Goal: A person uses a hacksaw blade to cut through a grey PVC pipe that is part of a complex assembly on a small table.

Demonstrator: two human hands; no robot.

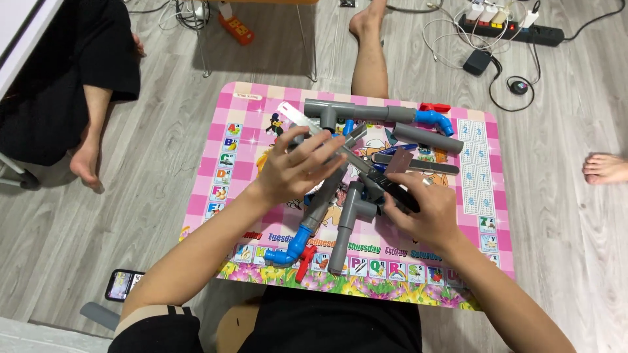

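Observation:
My left hand (302, 168) grips a grey plastic pipe (325, 199) that slants down to a blue elbow (292, 249) with a red valve handle (305, 263). My right hand (424, 212) is closed on the black handle of a cutter (392, 186), whose metal jaws meet the pipe near my left fingers. A second grey pipe with a tee fitting (347, 225) lies just below the hands. All of this is over a small pink folding table (229, 150) printed with letters and cartoons.
At the table's far side lie a grey tee pipe (340, 111), a blue elbow (435, 119), a red handle (434, 106) and a loose grey pipe (427, 138). A power strip (513, 29) and cables lie on the floor beyond. Other people's feet (605, 168) and legs (86, 157) flank the table. A phone (123, 284) lies bottom left.

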